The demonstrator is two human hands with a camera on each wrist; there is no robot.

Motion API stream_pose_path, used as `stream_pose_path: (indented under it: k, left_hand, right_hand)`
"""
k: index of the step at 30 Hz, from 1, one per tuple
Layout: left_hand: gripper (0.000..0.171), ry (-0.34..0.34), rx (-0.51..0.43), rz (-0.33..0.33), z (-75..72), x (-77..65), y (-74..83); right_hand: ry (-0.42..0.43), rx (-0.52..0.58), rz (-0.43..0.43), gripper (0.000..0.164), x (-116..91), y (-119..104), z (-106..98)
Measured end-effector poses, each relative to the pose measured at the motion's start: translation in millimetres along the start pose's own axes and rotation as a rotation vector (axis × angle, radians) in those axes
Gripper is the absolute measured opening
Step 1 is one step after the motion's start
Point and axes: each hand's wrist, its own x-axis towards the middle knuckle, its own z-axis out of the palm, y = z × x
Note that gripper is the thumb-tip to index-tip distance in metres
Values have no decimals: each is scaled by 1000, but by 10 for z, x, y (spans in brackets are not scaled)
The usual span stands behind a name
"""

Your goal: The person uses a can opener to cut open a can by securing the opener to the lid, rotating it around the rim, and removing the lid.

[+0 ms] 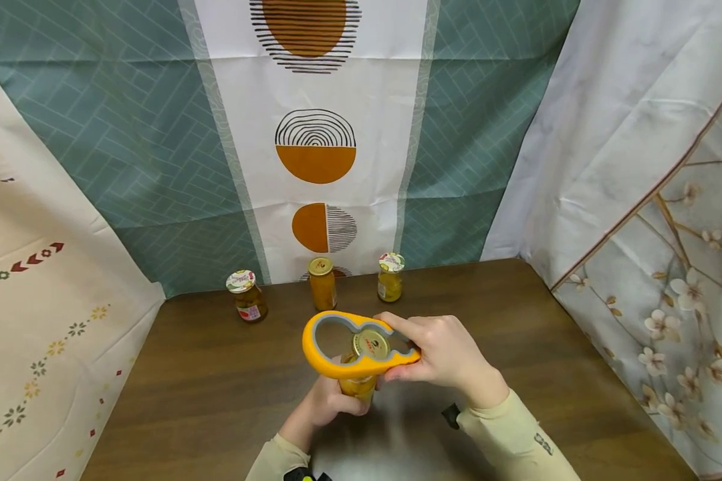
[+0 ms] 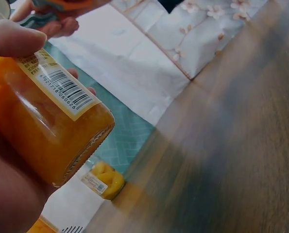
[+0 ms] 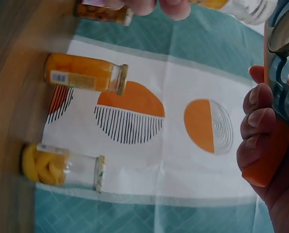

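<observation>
My left hand (image 1: 331,404) grips a glass jar (image 1: 357,389) of orange fruit, lifted over the table. In the left wrist view the thumb lies across this jar (image 2: 35,111), by its barcode label. My right hand (image 1: 442,347) holds an orange jar opener (image 1: 320,359) with grey scalloped inner edges by its narrow end. The opener lies over the jar top, and the gold lid (image 1: 371,343) shows within its middle opening. In the right wrist view, fingers (image 3: 256,119) curl around the opener's orange handle (image 3: 266,162), with the lid's rim between the grey edges.
Three more jars stand along the table's back edge: one with a patterned lid (image 1: 249,304) at left, a gold-lidded orange one (image 1: 323,288) in the middle, and a yellow one (image 1: 390,285) at right. Patterned cloths (image 1: 487,133) hang around the brown wooden table (image 1: 216,374).
</observation>
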Motion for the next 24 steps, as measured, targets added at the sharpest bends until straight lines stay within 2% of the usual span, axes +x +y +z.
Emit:
stream_pose_path:
  k: [5, 10, 17, 24]
  left_hand:
    - [49, 24, -11, -35, -31, -26, -2]
    - [47, 38, 9, -69, -58, -11, -7]
    - [43, 64, 62, -95, -64, 1, -10]
    - [44, 101, 97, -129, -66, -6, -31]
  right_hand:
    - [56, 45, 64, 85, -81, 11, 55]
    - [109, 68, 111, 87, -148, 69, 17]
    - [143, 80, 149, 83, -254, 186, -25]
    - [142, 78, 186, 87, -306, 236, -63]
